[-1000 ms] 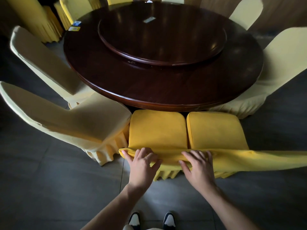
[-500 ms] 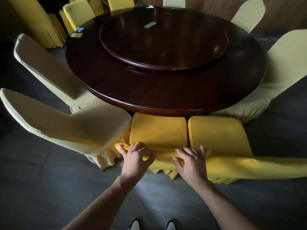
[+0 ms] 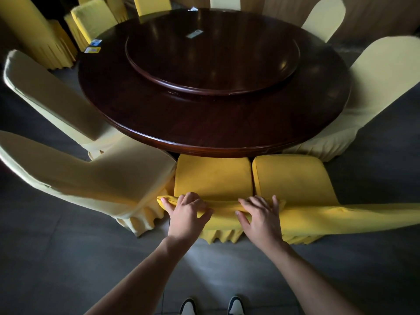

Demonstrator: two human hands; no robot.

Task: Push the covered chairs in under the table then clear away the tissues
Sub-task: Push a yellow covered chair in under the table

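yellow chair (image 3: 213, 176): directly ahead of the person, seat front just under the tabletop (image 3: 204, 123) rim, backrest top edge running left-right across the view.
left hand (image 3: 185, 214): on the left end of the backrest top, fingers curled over the edge, thumb behind it; gripping.
right hand (image 3: 261, 215): on the right end where this back meets the second yellow chair (image 3: 293, 178); fingers spread flat, pressing, not curled.
push axis: straight forward toward the table, square to the backrest; both hands about equally near.
tissues: small packets (image 3: 93, 46) far left on the tabletop, well apart from the hands.
neighbours: pale covered chair (image 3: 95, 178) touching on the left.
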